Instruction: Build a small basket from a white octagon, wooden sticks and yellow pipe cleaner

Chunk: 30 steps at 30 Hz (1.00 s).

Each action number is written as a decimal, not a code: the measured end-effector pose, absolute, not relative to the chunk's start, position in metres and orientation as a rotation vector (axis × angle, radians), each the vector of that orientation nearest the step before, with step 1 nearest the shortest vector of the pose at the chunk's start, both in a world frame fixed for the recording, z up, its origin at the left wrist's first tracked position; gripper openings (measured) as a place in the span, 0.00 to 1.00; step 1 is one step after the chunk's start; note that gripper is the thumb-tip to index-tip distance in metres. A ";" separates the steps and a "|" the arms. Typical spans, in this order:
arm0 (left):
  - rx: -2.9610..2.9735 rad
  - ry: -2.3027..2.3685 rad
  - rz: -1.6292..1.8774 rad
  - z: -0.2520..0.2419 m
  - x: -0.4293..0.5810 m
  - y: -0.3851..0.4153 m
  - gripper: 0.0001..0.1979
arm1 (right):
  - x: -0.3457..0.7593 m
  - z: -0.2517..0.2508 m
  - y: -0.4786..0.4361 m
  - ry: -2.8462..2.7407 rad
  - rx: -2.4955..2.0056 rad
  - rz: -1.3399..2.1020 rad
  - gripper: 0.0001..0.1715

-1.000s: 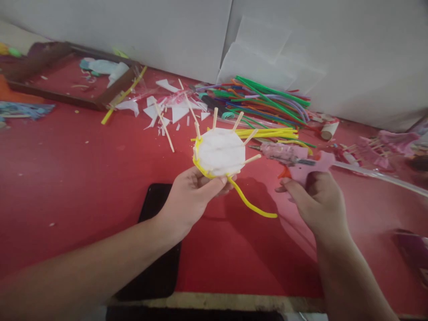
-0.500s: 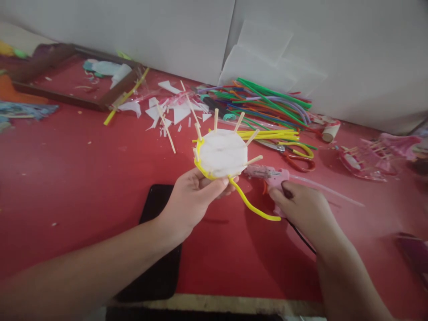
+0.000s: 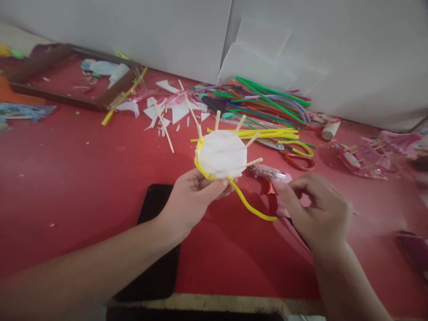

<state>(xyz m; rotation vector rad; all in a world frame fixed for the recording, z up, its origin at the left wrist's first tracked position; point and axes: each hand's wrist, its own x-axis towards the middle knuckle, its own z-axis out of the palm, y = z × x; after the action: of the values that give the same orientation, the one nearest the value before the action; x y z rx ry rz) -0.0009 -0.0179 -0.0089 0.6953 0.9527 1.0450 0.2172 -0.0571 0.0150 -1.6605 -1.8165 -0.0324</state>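
Note:
My left hand (image 3: 197, 196) is closed on the lower edge of a white disc (image 3: 223, 154), held above the table. Several short wooden sticks (image 3: 240, 124) stand up around its rim. A yellow pipe cleaner (image 3: 198, 165) winds between the sticks on the left side, and its loose end hangs down to the right. My right hand (image 3: 317, 211) has curled fingers at the back and handle of a pink hot glue gun (image 3: 272, 174). The gun's nozzle points toward the disc, apart from it. The fingers partly hide the grip.
A black phone (image 3: 157, 245) lies under my left forearm. Yellow pipe cleaners (image 3: 277, 133), scissors (image 3: 299, 156) and a multicoloured pipe cleaner pile (image 3: 267, 100) lie behind. White scraps (image 3: 180, 113) and a wooden frame (image 3: 100, 100) are left of them. A pink stick piece (image 3: 368, 156) lies right.
My right hand has moved slightly right and its fingers have shifted on the glue gun. The gun has tilted and moved a little right. My left hand and the disc stay nearly still.

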 end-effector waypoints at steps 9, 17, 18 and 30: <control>0.756 0.930 0.987 -0.009 -0.002 -0.019 0.10 | 0.191 0.010 -0.064 -2.087 -1.242 0.193 0.06; 0.747 0.926 0.982 -0.009 -0.001 -0.019 0.12 | 0.202 0.011 -0.062 -2.101 -1.244 0.080 0.12; 0.749 0.933 0.984 -0.009 -0.001 -0.019 0.13 | 0.201 0.011 -0.061 -2.111 -1.213 0.058 0.13; 0.812 0.915 0.970 -0.009 -0.002 -0.018 0.12 | 0.185 0.008 -0.064 -2.093 -1.331 0.186 0.05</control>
<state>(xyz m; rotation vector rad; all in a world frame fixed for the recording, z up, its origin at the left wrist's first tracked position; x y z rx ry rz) -0.0023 -0.0183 -0.0091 0.8118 0.9149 0.9697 0.1848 -0.0641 0.0078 -1.3309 -2.0933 0.1864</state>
